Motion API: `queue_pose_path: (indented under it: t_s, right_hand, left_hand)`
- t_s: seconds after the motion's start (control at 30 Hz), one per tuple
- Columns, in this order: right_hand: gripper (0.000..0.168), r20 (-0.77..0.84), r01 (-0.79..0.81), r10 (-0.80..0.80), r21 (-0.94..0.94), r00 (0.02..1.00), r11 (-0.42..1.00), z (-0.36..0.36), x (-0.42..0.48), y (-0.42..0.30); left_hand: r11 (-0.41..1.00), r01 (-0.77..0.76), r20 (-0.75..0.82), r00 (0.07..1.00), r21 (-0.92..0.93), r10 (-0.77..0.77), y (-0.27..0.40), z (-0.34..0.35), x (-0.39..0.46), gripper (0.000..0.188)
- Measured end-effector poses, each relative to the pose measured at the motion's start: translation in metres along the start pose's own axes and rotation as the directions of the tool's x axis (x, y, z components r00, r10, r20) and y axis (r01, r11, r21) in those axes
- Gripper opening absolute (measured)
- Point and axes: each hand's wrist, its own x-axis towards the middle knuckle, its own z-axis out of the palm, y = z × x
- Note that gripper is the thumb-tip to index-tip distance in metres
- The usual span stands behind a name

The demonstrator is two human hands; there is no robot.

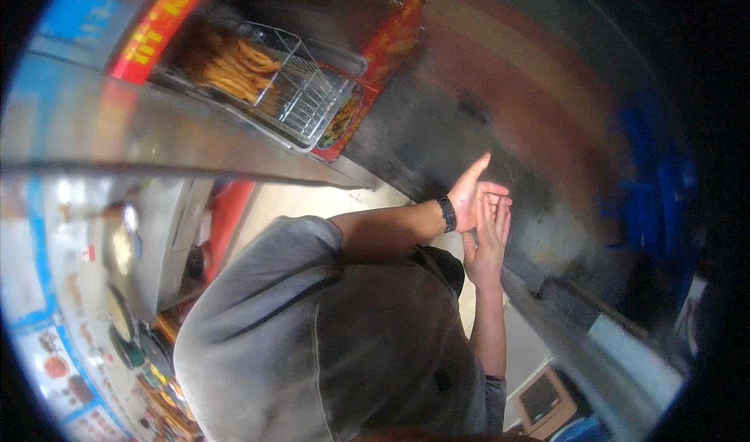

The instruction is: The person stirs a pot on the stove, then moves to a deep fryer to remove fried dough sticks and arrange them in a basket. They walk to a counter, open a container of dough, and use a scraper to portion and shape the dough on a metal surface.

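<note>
My left hand (469, 199), with a dark watch or band (446, 213) at the wrist, is turned palm up with its thumb stretched away. Across its palm and fingers lie the fingers of my right hand (487, 248), back of the hand upward. The two hands touch, and I see no object between them. Both are over the near edge of a dark, worn counter surface (428, 131). Beyond my left hand stands a metal wire basket (304, 111) in a frame. Long golden fried dough sticks (240, 70) lie in its far part.
Red printed panels (389, 43) with yellow writing border the basket. A stainless-steel counter side (193, 131) runs along the left. Blue crates or similar blue objects (641, 201) sit at the far right, blurred. A wood-framed cabinet or box (545, 404) stands at lower right.
</note>
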Motion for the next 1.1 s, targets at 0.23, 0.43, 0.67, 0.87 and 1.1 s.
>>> queue_pose_path:
  t_s: [0.23, 0.43, 0.67, 0.87, 1.1]
  right_hand:
    - [0.052, 0.234, -0.286, 0.165, 0.762, 0.958, 0.58, 0.009, 0.122, 0.114]
    - [0.058, 0.347, -0.452, -0.317, 0.808, 0.883, -0.377, 0.003, 0.257, 0.14]
    - [0.047, 0.53, -0.619, -0.321, 0.69, 0.785, -0.376, 0.072, 0.318, 0.192]
    - [0.04, 0.48, -0.207, -0.615, 0.862, 0.625, 0.463, 0.075, 0.37, 0.175]
    - [0.039, 0.697, -0.221, -0.444, 0.645, 0.562, 0.732, 0.075, 0.477, 0.07]
  left_hand:
    - [0.852, -0.515, -0.08, 0.849, 0.094, 0.522, 0.116, 0.033, 0.04, 0.08]
    - [0.791, -0.59, 0.025, 0.799, -0.162, 0.601, 0.142, 0.083, 0.115, 0.057]
    - [0.407, -0.683, -0.258, 0.316, 0.606, 0.913, 0.159, 0.09, 0.14, 0.02]
    - [0.586, -0.784, -0.218, 0.547, 0.206, 0.808, 0.191, 0.026, 0.1, 0.018]
    - [0.353, -0.793, -0.454, 0.109, 0.497, 0.884, 0.197, -0.106, 0.004, 0.013]
